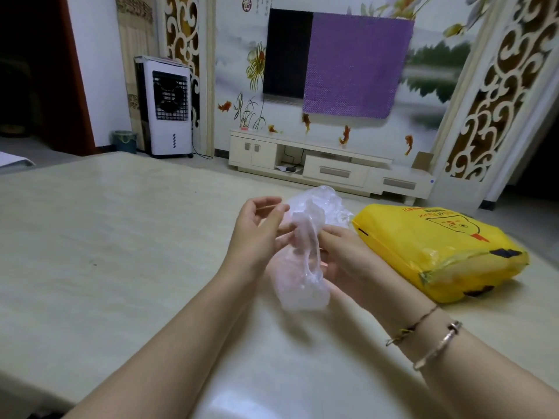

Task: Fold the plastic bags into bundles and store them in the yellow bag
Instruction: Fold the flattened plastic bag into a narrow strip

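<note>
A thin clear plastic bag (pixel 302 267) hangs crumpled between my two hands above the beige table (pixel 121 237). My left hand (pixel 257 228) pinches its upper part with thumb and fingers curled. My right hand (pixel 341 252) grips the bag's twisted middle from the right; the lower part dangles below. A yellow bag (pixel 438 249) with red print lies on its side on the table just right of my right hand, bulging with contents.
Past the table's far edge are a low white TV cabinet (pixel 332 167), a wall TV half covered with purple cloth (pixel 357 65) and a white air cooler (pixel 166 107). A small bin (pixel 124 140) stands by the doorway.
</note>
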A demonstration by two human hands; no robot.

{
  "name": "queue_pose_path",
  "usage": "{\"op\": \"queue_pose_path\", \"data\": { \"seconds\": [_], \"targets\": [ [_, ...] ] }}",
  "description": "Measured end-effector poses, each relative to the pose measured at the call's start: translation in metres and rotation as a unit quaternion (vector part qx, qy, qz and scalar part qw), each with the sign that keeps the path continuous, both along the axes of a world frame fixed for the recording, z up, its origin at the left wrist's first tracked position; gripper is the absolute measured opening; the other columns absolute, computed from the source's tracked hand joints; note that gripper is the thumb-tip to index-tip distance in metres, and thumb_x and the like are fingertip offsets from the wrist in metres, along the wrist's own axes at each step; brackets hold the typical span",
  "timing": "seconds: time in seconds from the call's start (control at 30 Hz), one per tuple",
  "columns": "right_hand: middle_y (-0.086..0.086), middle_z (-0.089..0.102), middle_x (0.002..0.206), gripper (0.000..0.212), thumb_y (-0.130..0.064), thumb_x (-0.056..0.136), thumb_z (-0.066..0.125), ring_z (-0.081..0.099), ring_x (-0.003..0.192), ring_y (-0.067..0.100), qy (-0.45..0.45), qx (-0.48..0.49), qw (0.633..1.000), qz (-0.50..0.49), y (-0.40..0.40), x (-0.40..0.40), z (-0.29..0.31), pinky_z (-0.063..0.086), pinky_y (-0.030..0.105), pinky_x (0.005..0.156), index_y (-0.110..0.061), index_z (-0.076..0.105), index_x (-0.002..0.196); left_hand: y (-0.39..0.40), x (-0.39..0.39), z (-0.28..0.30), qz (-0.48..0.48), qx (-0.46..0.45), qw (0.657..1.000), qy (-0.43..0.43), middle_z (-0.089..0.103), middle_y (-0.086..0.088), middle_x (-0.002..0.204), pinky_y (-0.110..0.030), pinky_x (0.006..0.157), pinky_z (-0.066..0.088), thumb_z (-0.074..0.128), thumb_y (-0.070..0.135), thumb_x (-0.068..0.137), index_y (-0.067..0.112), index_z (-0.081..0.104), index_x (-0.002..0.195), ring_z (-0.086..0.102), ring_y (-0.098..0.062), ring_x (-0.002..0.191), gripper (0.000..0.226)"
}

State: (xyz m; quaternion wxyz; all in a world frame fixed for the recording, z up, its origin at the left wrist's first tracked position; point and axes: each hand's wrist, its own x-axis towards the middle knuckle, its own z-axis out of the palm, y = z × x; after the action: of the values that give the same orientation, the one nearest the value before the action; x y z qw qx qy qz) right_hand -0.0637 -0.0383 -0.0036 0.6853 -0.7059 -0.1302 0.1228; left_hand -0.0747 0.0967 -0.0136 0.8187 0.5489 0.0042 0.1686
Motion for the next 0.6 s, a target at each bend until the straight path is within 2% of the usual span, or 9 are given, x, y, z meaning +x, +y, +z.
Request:
{"op": "queue_pose_path", "data": {
  "seconds": [0.1,0.2,0.3,0.4,0.5,0.57,0.6],
  "targets": [
    [0.012,0.070,0.090,0.023,-0.010,0.095,0.054,0.066,0.077,0.019,-0.009,0.041,0.999,0.002,-0.009,-0.001,0.004,0.055,0.027,0.069,0.006,0.066,0.106,-0.003,-0.005,-0.006,0.065,0.131,0.989,0.001,0.061,0.006,0.111,-0.029,0.088,0.054,0.069,0.018,0.088,0.016,0.056,0.111,0.064,-0.009,0.097,0.026],
    [0.014,0.073,0.094,0.020,-0.015,0.091,0.059,0.069,0.084,0.021,-0.045,0.068,0.997,0.011,-0.021,-0.008,0.004,0.056,0.029,0.074,-0.002,0.073,0.098,-0.015,-0.012,-0.006,-0.004,0.160,0.986,0.043,0.068,0.005,0.103,-0.040,0.097,0.051,0.076,0.039,0.077,0.017,0.065,0.100,0.066,-0.016,0.101,0.034],
    [0.011,0.073,0.086,0.015,-0.012,0.088,0.062,0.069,0.081,0.019,-0.042,0.099,0.994,-0.019,-0.026,-0.013,-0.002,0.057,0.027,0.072,-0.010,0.077,0.084,-0.032,-0.016,-0.006,-0.024,0.165,0.986,0.021,0.069,0.002,0.088,-0.047,0.099,0.049,0.069,0.020,0.087,0.010,0.070,0.089,0.067,-0.021,0.094,0.011],
    [0.008,0.071,0.076,0.010,-0.010,0.094,0.057,0.070,0.071,0.017,0.000,0.156,0.983,-0.093,-0.032,-0.012,-0.008,0.057,0.029,0.066,-0.004,0.064,0.090,-0.039,-0.014,-0.008,0.014,0.133,0.991,0.004,0.069,-0.008,0.086,-0.049,0.097,0.050,0.066,0.015,0.089,0.009,0.069,0.080,0.067,-0.029,0.093,0.011],
    [0.013,0.070,0.084,0.020,-0.016,0.102,0.044,0.071,0.071,0.022,0.028,0.185,0.968,-0.166,-0.047,-0.003,-0.010,0.058,0.037,0.067,-0.002,0.058,0.099,-0.037,-0.005,-0.008,0.032,0.071,0.997,0.026,0.065,-0.014,0.087,-0.050,0.088,0.055,0.062,0.014,0.093,0.011,0.062,0.079,0.067,-0.034,0.088,0.014],
    [0.013,0.070,0.090,0.022,-0.018,0.103,0.041,0.070,0.069,0.021,0.036,0.193,0.958,-0.207,-0.054,0.003,-0.012,0.059,0.035,0.061,-0.002,0.057,0.106,-0.035,0.000,-0.010,0.052,0.063,0.996,0.038,0.061,-0.012,0.082,-0.044,0.070,0.059,0.060,0.015,0.095,0.013,0.057,0.081,0.064,-0.027,0.074,0.014],
    [0.011,0.069,0.089,0.021,-0.019,0.102,0.042,0.068,0.066,0.019,0.040,0.187,0.955,-0.228,-0.056,0.006,-0.012,0.059,0.031,0.057,-0.004,0.057,0.107,-0.035,-0.001,-0.009,0.061,0.071,0.995,0.035,0.058,-0.010,0.079,-0.037,0.059,0.059,0.060,0.015,0.095,0.013,0.055,0.082,0.060,-0.022,0.069,0.014]
  ]
}}
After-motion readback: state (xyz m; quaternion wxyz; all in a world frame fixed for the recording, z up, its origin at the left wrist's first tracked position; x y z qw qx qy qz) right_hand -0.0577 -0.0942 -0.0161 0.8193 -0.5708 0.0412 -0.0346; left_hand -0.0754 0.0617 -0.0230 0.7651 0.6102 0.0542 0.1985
